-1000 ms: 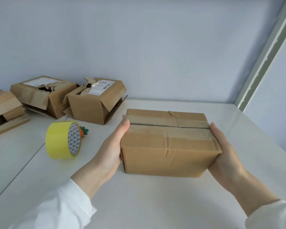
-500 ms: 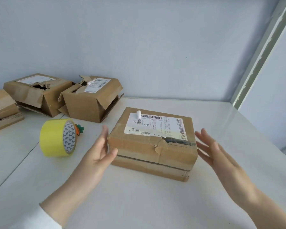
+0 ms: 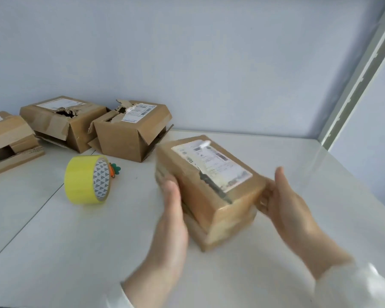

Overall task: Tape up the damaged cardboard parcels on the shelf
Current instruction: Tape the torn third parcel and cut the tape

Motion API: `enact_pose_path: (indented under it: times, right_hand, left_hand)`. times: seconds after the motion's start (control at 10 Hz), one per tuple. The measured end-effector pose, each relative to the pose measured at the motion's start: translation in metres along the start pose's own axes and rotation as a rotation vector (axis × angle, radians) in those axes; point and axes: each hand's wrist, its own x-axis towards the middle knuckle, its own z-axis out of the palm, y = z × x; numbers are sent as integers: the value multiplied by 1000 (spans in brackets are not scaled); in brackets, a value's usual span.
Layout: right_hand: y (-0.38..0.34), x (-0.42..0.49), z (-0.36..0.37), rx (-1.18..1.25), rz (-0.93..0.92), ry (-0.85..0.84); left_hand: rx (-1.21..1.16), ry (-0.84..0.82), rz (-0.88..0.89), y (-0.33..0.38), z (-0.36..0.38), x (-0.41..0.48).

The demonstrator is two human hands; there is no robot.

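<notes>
A brown cardboard parcel [image 3: 228, 215] with a white shipping label and a torn dark strip on top lies skewed on the white shelf [image 3: 80, 247]. My left hand [image 3: 172, 210] presses flat against its left side with straight fingers. At the parcel's right end my right hand [image 3: 283, 202] touches the cardboard with its fingers, thumb raised. Both hands are motion-blurred. A yellow tape roll [image 3: 82, 181] stands on edge to the left of the parcel, untouched.
Three damaged parcels sit at the back left: one with a torn top [image 3: 131, 136], one with a hole [image 3: 60, 121], one with an open side [image 3: 7, 141]. A small carrot-shaped item [image 3: 115, 171] lies behind the tape. A shelf post [image 3: 356, 85] rises at the right.
The parcel was flipped label-side up and let go, and now both hands touch it again; it has turned so one end points toward me.
</notes>
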Motion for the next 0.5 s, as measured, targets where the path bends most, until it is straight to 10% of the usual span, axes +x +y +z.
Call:
enact_pose_path:
  times: [0.2, 0.3, 0.4, 0.5]
  right_hand:
    - [1, -38, 1, 55, -132, 108]
    - [-10, -35, -10, -171, 236, 229]
    - [-1, -27, 18, 678, -162, -27]
    - [2, -3, 40, 477, 164, -74]
  left_hand:
    - [-92, -65, -145, 4, -27, 27]
    - [-122, -52, -184, 14, -26, 42]
    - [-163, -18, -251, 15, -14, 46]
    - [-278, -53, -246, 9, -7, 47]
